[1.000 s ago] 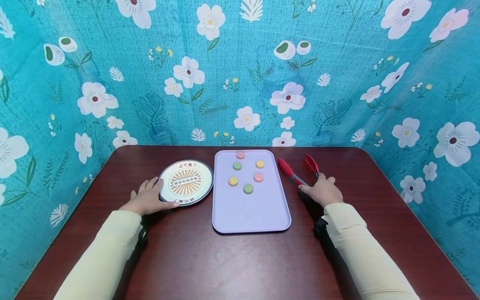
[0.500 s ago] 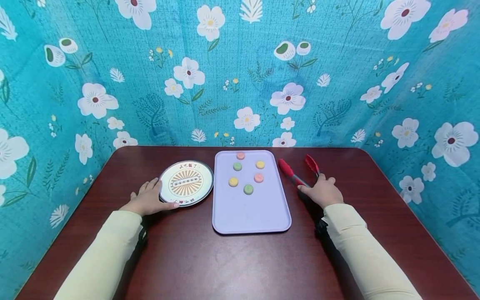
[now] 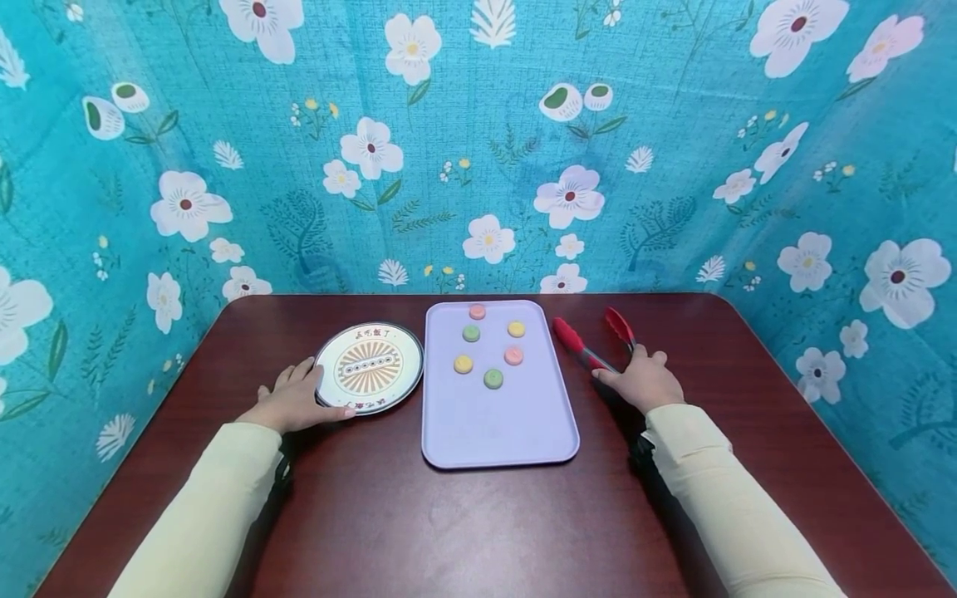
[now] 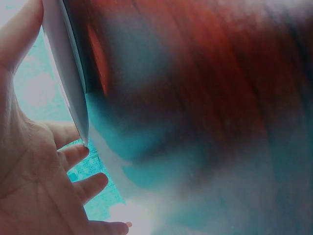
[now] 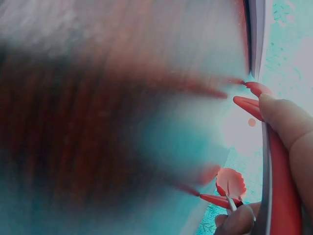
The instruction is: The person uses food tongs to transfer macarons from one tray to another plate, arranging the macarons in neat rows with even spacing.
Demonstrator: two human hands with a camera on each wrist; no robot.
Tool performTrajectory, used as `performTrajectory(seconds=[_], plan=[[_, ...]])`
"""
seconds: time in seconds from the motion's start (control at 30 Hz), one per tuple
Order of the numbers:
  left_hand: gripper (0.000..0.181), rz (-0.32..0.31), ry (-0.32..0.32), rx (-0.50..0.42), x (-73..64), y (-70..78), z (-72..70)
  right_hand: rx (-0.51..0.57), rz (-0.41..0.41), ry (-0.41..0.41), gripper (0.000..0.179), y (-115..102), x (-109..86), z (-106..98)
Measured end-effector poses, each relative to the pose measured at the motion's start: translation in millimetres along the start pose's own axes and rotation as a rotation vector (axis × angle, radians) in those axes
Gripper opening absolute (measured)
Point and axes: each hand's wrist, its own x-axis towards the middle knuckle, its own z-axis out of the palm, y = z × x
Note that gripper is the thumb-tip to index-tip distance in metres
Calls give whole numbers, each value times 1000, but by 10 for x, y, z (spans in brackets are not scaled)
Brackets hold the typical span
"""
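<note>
In the head view, my left hand [image 3: 287, 400] rests at the left edge of a round white plate [image 3: 370, 370] with an orange ray pattern. Its fingers spread along the rim and the thumb touches the near side. The left wrist view shows the plate's edge [image 4: 66, 63] between thumb and fingertips. On the right, my right hand [image 3: 645, 382] holds tongs [image 3: 574, 339] with red tips and metal arms, spread apart and lying toward the back. From the right wrist, the thumb [image 5: 288, 117] lies along one red-and-silver arm and fingers bend at the other.
Between the hands lies a lavender tray [image 3: 499, 436]. On its far half sit several small round sweets in pink, green and yellow, among them a green one [image 3: 493, 379]. The dark wooden table [image 3: 449, 531] backs onto a blue floral cloth [image 3: 441, 166].
</note>
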Motion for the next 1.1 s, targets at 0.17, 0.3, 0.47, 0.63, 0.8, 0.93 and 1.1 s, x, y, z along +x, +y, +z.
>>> performTrajectory(seconds=[0.17,0.3,0.47,0.63,0.8,0.93,1.1], plan=[[120,-7,-10,-2,-5,5,-3,-5,-6,3,103,17,2,-18],[120,-9,-12,-5,-5,-4,-1,-15,-11,3,104,25,-5,-40],[121,-10,-13,-9,0,-7,-2,-4,-18,-2,105,43,-30,-59],[121,-7,-18,-15,25,-9,7,-5,-35,7,109,47,-63,-92],[122,-4,-17,-14,40,-21,16,-15,-55,24,109,33,-112,-142],[123,-7,-20,-13,46,-26,16,-19,-71,29,109,16,-148,-177],[122,-7,-22,-19,36,-18,7,-23,-92,39,108,-20,-201,-209]])
